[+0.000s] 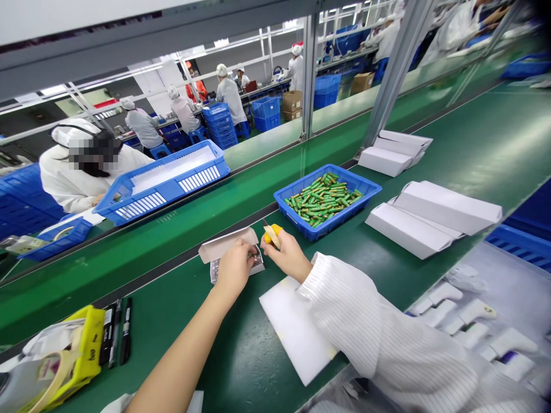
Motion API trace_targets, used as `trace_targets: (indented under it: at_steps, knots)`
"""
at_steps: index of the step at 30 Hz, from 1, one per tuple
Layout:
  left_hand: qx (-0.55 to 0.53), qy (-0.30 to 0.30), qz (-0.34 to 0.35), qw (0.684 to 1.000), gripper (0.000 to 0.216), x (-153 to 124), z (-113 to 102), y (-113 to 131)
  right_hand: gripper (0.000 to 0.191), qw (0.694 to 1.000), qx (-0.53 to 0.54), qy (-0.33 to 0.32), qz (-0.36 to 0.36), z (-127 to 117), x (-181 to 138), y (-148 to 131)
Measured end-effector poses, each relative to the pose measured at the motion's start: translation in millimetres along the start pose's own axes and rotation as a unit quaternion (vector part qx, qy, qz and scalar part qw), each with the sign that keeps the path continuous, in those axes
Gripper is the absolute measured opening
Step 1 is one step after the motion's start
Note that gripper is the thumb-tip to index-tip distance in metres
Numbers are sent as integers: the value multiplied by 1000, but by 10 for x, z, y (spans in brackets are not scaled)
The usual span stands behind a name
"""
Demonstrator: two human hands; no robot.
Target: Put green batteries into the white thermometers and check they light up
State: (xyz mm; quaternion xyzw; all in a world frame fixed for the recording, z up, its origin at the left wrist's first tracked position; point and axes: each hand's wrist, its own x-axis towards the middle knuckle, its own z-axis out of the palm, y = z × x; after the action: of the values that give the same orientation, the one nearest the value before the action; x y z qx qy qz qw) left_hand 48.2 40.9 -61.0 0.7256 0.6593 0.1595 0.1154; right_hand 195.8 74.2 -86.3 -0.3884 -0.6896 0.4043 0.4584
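Observation:
A small white cardboard box (206, 253) stands on the green bench with its lid raised, and small shiny pieces lie inside, too small to name. My left hand (235, 265) reaches over the box, fingers bent down into it and closed; whatever they hold is hidden. Just right of the box, my right hand (287, 253) is closed around a small yellow-handled tool (272, 232) with a thin dark tip pointing up and away. A pale cream piece beside the handle is hard to make out. Behind the right hand sits a blue tray (313, 234) of green batteries (322, 198).
A white foam sheet (297, 338) lies under my right sleeve. Long white boxes (434, 215) are on the right. At left are a yellow basket (88, 350) and black marker pens (125, 330). A metal post (390, 80) rises behind; a co-worker (86, 166) sits across the line.

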Motion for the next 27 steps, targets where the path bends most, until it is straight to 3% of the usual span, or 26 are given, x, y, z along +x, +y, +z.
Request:
trace_targets:
  at_steps: [7, 10, 14, 19, 23, 27]
  knots:
    - [-157, 68, -66, 983, 7, 2, -98, -58, 7, 995, 70, -56, 38, 51, -33, -10]
    - [-235, 83, -106, 963, 14, -10, -136, -110, 10, 995, 61, -76, 38, 76, -51, 9]
    - [-349, 102, -142, 921, 30, -37, -130, -195, 5, 993, 77, -70, 62, 91, -49, 43]
    - [-489, 119, -168, 848, 44, -64, -89, -265, 36, 984, 152, -77, 48, 67, -35, 51]
    - [-563, 125, -178, 797, 48, -69, -75, -255, 41, 987, 89, -132, 36, 65, -62, 21]
    - [-600, 128, -176, 770, 51, -65, -66, -230, 41, 984, 11, -171, 53, 78, -93, -6]
